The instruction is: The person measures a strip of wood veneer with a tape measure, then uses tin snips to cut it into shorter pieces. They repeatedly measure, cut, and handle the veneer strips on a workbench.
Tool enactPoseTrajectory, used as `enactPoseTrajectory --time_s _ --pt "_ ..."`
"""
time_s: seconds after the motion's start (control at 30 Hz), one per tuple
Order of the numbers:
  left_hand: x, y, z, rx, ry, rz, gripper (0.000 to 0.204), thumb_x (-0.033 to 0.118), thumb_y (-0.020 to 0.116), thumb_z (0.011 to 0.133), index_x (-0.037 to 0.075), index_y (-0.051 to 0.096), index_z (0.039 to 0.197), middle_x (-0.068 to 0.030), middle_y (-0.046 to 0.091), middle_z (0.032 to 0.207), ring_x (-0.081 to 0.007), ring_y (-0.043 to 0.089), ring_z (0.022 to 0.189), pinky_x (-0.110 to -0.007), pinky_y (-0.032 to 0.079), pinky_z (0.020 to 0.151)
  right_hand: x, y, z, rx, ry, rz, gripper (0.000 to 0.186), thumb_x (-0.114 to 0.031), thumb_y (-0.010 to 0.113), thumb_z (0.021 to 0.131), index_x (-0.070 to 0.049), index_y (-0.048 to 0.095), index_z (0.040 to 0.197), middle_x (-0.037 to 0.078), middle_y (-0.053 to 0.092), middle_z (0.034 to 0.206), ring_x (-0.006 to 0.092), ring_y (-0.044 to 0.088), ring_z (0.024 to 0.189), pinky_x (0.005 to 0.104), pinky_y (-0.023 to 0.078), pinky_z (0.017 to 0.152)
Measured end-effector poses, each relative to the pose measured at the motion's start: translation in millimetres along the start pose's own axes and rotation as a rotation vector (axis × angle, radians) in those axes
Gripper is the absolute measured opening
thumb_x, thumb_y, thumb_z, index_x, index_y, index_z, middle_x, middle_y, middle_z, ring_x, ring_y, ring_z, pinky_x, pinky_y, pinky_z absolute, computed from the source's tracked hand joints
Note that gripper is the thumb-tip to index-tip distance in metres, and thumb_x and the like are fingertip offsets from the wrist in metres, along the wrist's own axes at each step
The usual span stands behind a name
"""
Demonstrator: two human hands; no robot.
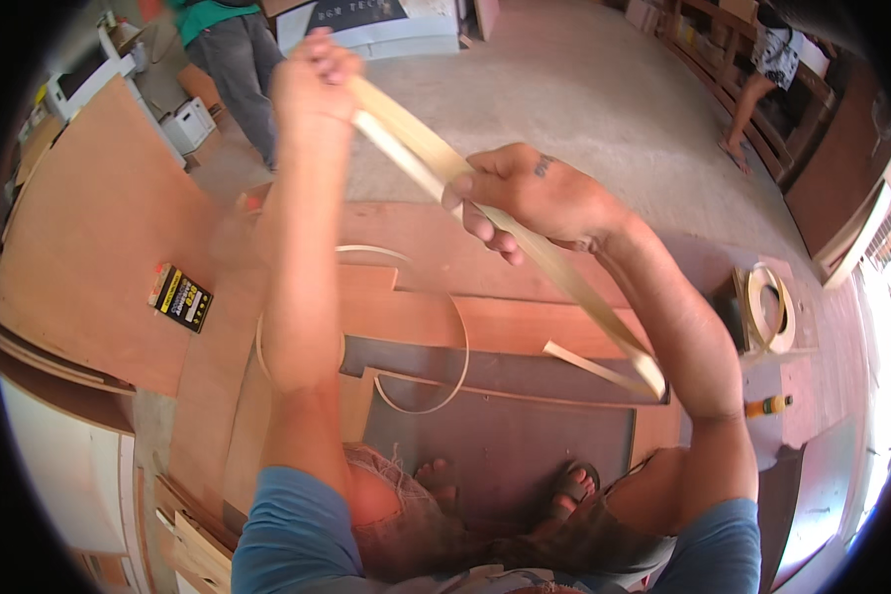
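Nearest, at 6 o'clock, a foot in a dark sandal (576,486) rests on a smooth dark-grey flat panel (510,436). Above it, a thin pale curved strip (468,346) lies in a loose loop. A long, flat, pale-yellow flexible strip (561,269) runs from the raised hands toward 4 o'clock, where it doubles back sharply near the panel. The right hand (540,196), at 1 o'clock, has its fingers clamped around the strip. The left hand (317,84), farther out at 11 o'clock, is blurred, but its fingers look closed on the strip's upper part. To handle it well, I'd use even, gentle tension, let the runs lie flat without twisting, and ease that sharp bend so it doesn't crease. At 3 o'clock sits a round pale-tan coil (755,315); beyond, toward 11 o'clock, stands a person in grey trousers (236,79).
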State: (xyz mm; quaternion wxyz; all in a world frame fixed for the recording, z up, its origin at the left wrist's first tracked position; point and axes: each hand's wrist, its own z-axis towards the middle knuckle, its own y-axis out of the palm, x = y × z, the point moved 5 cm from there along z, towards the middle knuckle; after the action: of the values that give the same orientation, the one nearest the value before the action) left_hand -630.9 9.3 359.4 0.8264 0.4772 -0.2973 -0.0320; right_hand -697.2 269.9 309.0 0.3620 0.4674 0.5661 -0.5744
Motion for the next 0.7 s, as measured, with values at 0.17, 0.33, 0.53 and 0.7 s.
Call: enactPoseTrajectory --time_s 0.17,0.33,0.53,0.7 --pt "65.3 -118.5 34.8 0.325 -0.003 -0.132 0.014 -0.003 0.038 0.099 -0.008 0.048 0.108 -0.0026 0.035 0.065 -0.013 0.029 0.048 -0.027 0.029 0.043 41.3 -17.7 -47.3 -0.084 0.247 -0.2 0.027 -0.021 0.049 0.101 0.002 0.063 0.1 0.006 0.06 0.07 0.0141 0.058 0.057 0.0306 0.051 0.057" --pt "78.4 -217.2 57.5 0.47 -0.063 -0.108 0.018 0.001 0.038 0.1 -0.004 0.053 0.107 -0.002 0.036 0.068 -0.0152 0.034 0.053 -0.03 0.035 0.047 60.8 -41.0 -62.7 -0.149 0.227 -0.168 0.028 -0.023 0.05 0.103 0.0 0.065 0.096 0.006 0.061 0.068 0.0141 0.058 0.057 0.0305 0.05 0.055" --pt "123.5 -327.6 56.3 0.55 -0.062 -0.08 0.019 0.008 0.04 0.101 -0.002 0.057 0.102 -0.0077 0.051 0.078 -0.0214 0.051 0.067 -0.04 0.045 0.064 96.6 -78.9 -90.9 -0.212 0.329 -0.127 0.03 -0.024 0.054 0.103 0.001 0.066 0.093 0.005 0.059 0.062 0.0111 0.05 0.047 0.0289 0.042 0.049" --pt "147.4 -392.9 42.6 0.683 -0.014 0.087 0.024 0.014 0.04 0.103 -0.003 0.057 0.106 -0.0119 0.058 0.09 -0.0257 0.059 0.079 -0.048 0.048 0.079 117.7 -81.2 -90.9 -0.238 0.258 -0.177 0.029 -0.027 0.054 0.1 -0.003 0.066 0.089 0.002 0.054 0.06 0.0111 0.046 0.048 0.0297 0.038 0.047"
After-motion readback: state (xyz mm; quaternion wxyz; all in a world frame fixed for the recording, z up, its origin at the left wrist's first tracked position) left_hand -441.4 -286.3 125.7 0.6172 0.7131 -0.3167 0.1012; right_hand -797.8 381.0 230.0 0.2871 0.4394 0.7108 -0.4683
